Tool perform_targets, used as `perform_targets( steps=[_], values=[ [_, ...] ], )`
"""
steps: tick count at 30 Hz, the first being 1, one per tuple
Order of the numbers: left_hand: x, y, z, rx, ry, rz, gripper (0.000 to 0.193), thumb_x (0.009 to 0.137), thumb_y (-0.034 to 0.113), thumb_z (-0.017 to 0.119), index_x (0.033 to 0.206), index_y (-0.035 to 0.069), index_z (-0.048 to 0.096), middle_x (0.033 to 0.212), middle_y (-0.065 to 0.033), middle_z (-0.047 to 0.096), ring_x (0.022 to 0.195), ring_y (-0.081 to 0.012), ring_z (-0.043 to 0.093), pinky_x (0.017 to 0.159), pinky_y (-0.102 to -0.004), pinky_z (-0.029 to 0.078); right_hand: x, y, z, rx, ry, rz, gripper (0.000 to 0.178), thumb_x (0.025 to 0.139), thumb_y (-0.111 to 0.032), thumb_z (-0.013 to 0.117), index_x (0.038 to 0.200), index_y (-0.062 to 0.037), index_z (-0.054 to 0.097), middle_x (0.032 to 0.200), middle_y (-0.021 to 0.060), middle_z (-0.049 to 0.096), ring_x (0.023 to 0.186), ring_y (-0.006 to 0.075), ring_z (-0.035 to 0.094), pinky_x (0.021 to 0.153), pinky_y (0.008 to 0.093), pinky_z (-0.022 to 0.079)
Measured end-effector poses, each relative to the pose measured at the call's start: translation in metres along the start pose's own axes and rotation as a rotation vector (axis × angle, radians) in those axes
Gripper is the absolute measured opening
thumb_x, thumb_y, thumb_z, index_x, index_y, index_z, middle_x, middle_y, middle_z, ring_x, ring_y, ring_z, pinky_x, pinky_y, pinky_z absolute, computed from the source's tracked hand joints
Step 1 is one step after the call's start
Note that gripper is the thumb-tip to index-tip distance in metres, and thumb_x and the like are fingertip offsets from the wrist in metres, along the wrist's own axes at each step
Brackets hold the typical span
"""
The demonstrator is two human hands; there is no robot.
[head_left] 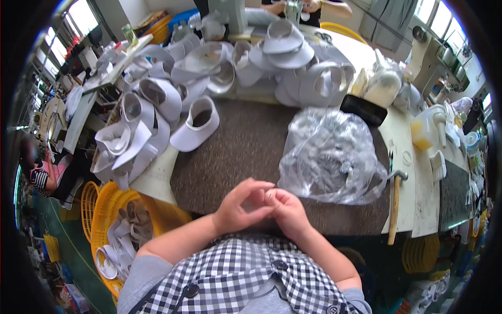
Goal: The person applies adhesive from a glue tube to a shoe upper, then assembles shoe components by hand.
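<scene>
My left hand [241,206] and my right hand [287,210] meet over the near edge of a dark speckled board [235,152]. Both are closed in a pinch, fingertips close together; whatever they hold is too small to make out. Right beyond my right hand lies a crumpled clear plastic bag [334,159] with small pieces inside that I cannot name. A single white visor-shaped piece [197,124] rests at the board's far left corner, apart from my hands.
White visors [286,46] are heaped along the far side and left. A black phone [364,110], a hammer [395,209] and a white brush [438,165] lie rightward. A yellow basket [97,225] holds white pieces. People sit far left [42,178] and across the table [334,9].
</scene>
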State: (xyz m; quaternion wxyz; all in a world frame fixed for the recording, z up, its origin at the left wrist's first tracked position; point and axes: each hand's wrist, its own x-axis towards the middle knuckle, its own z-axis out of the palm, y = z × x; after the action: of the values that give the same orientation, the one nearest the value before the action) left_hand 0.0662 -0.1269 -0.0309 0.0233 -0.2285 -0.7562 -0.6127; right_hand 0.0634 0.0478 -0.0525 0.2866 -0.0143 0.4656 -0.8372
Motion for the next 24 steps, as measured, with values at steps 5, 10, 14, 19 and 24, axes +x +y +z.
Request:
perform_targets(
  steps=[5,10,14,19,24],
  values=[
    [0.014,0.012,-0.014,0.065,-0.074,0.096,0.041,0.073,0.007,0.080,0.112,0.006,0.065,0.081,-0.0021,0.057,0.068,-0.0120,0.054,0.066,-0.0251,0.046,-0.002,-0.005,0.012,0.170,-0.077,0.040,0.039,0.095,-0.041,0.056,0.109,-0.0043,0.058,0.100,0.0012,0.061,0.087,0.0087,0.057,0.076,0.0252,0.046],
    [0.006,0.009,-0.019,0.033,-0.067,0.014,0.039,0.074,0.008,0.080,0.110,0.004,0.067,0.084,-0.0029,0.058,0.069,-0.0107,0.056,0.064,-0.0242,0.047,-0.006,-0.001,0.012,0.205,-0.091,0.082,0.044,0.096,-0.039,0.057,0.117,-0.0001,0.055,0.112,0.0072,0.061,0.103,0.0151,0.059,0.090,0.0315,0.048],
    [-0.004,0.010,-0.019,0.017,-0.046,-0.004,0.032,0.078,0.006,0.075,0.108,0.006,0.067,0.086,-0.0053,0.060,0.076,-0.0150,0.062,0.068,-0.0267,0.052,-0.010,0.004,0.017,0.232,-0.121,0.094,0.048,0.096,-0.037,0.057,0.123,0.0022,0.052,0.122,0.0107,0.058,0.114,0.0174,0.056,0.096,0.0338,0.046],
    [-0.012,0.006,-0.016,0.009,0.025,0.007,0.027,0.078,0.005,0.076,0.104,0.003,0.069,0.088,-0.0057,0.063,0.076,-0.0134,0.062,0.067,-0.0249,0.053,-0.009,0.011,0.018,0.317,-0.145,0.086,0.041,0.095,-0.034,0.059,0.118,0.0003,0.055,0.118,0.0087,0.059,0.110,0.0163,0.057,0.096,0.0335,0.046],
    [-0.008,0.014,-0.019,0.128,0.052,0.055,0.024,0.078,0.002,0.074,0.102,0.002,0.069,0.090,-0.0080,0.064,0.079,-0.0175,0.063,0.067,-0.0256,0.054,-0.007,0.007,0.014,0.318,-0.064,0.075,0.026,0.096,-0.028,0.059,0.106,-0.0035,0.058,0.106,0.0047,0.060,0.099,0.0134,0.058,0.090,0.0308,0.047]
  ],
)
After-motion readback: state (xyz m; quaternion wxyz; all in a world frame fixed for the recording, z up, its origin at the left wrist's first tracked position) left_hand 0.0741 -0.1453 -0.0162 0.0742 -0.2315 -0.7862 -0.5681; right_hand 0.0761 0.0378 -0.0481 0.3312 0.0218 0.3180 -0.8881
